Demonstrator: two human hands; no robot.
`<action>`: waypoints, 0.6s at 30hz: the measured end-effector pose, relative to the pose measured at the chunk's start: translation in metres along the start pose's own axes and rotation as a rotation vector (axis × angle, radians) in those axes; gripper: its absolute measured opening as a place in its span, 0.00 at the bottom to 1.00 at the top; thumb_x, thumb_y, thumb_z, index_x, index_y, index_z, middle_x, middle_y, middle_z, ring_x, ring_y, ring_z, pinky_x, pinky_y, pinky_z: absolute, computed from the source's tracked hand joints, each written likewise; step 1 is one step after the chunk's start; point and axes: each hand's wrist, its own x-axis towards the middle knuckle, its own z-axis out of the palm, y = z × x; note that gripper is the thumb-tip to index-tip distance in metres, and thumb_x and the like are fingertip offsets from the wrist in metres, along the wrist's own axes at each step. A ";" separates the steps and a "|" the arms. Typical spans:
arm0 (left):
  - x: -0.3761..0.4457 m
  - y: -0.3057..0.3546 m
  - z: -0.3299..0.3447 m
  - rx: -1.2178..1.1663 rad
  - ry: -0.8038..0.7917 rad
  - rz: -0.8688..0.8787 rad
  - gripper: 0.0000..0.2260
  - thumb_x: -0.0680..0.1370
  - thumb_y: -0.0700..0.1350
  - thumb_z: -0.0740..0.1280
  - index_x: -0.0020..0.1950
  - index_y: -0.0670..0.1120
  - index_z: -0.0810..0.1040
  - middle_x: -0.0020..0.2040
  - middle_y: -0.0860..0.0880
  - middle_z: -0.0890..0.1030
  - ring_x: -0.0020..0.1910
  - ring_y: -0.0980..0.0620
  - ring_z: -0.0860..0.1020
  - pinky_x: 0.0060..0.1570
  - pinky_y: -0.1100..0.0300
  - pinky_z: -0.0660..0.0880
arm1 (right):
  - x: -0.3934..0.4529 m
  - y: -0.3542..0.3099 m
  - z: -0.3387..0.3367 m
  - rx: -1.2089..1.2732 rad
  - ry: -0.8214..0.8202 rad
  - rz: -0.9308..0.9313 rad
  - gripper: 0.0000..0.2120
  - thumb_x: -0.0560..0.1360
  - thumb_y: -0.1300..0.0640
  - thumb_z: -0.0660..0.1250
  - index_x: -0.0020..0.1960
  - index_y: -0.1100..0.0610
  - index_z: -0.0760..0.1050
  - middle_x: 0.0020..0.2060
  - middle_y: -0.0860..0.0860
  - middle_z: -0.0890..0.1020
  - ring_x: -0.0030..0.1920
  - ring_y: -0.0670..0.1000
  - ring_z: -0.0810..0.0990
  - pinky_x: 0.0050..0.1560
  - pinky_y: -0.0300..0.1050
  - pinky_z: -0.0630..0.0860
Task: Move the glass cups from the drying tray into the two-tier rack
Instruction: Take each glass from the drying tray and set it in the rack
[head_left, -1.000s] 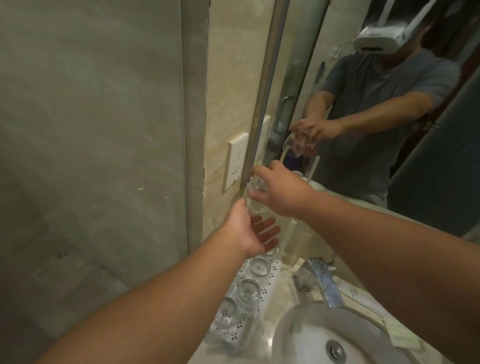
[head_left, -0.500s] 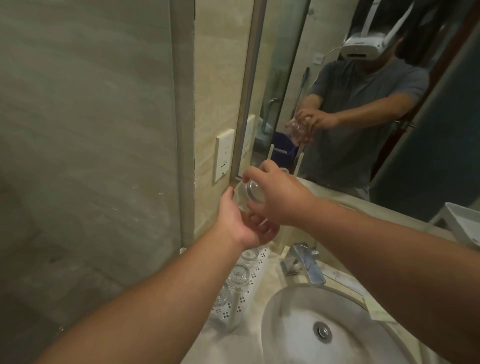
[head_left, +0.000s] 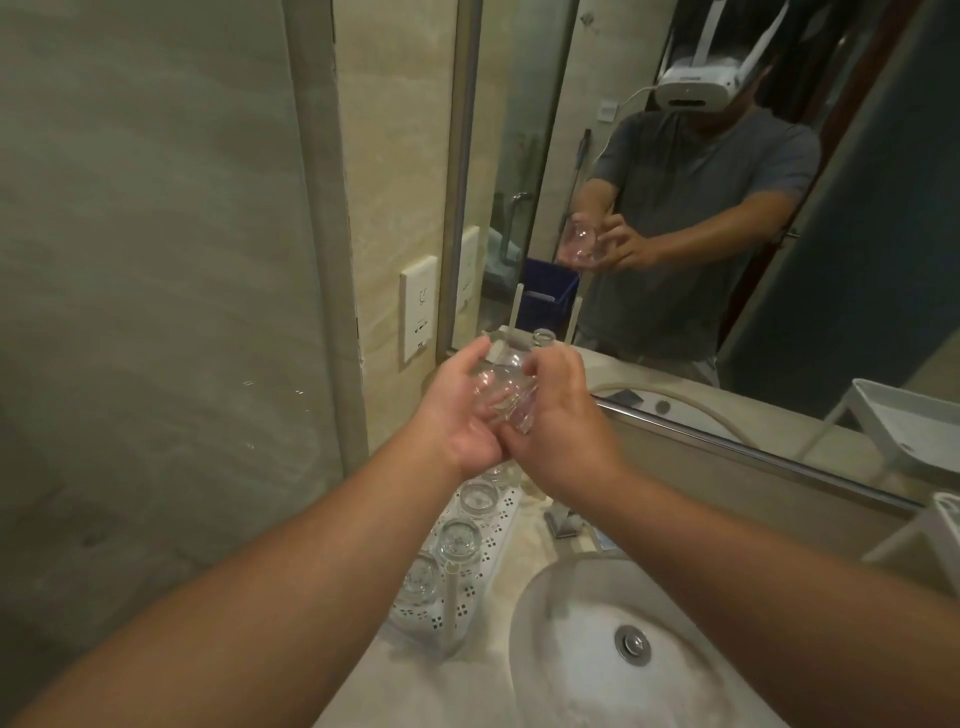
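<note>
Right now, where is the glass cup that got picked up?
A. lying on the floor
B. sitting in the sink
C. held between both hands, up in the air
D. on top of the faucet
C: the left hand and the right hand both grip the glass cup, above the drying tray.

Single head-worn camera, looking forward and down, close over hands (head_left: 519, 415), facing mirror (head_left: 675, 208)

My forearms cover part of the drying tray (head_left: 485, 564) and the faucet (head_left: 563, 519). The white rack (head_left: 904, 525) is cut off by the right edge. The held glass cup (head_left: 501, 382) is blurred, its rim unclear.
</note>
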 end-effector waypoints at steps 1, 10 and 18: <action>0.001 -0.002 0.003 0.021 0.008 0.024 0.20 0.75 0.56 0.73 0.59 0.43 0.81 0.48 0.42 0.86 0.39 0.42 0.86 0.42 0.50 0.80 | -0.002 0.001 0.000 0.050 0.009 0.033 0.30 0.68 0.53 0.77 0.60 0.47 0.60 0.56 0.46 0.64 0.46 0.49 0.74 0.43 0.51 0.79; 0.007 -0.025 0.029 0.284 -0.002 0.233 0.23 0.72 0.49 0.77 0.66 0.48 0.78 0.57 0.45 0.84 0.54 0.44 0.84 0.55 0.45 0.80 | -0.010 0.023 -0.005 0.215 -0.001 0.283 0.50 0.68 0.48 0.77 0.77 0.43 0.47 0.72 0.49 0.68 0.70 0.50 0.69 0.68 0.52 0.70; 0.007 -0.043 0.033 0.521 -0.006 0.462 0.29 0.72 0.40 0.77 0.69 0.52 0.72 0.61 0.48 0.80 0.58 0.48 0.81 0.56 0.50 0.79 | -0.017 0.039 -0.018 0.326 0.011 0.354 0.45 0.63 0.41 0.76 0.73 0.45 0.58 0.65 0.46 0.75 0.64 0.49 0.76 0.61 0.54 0.77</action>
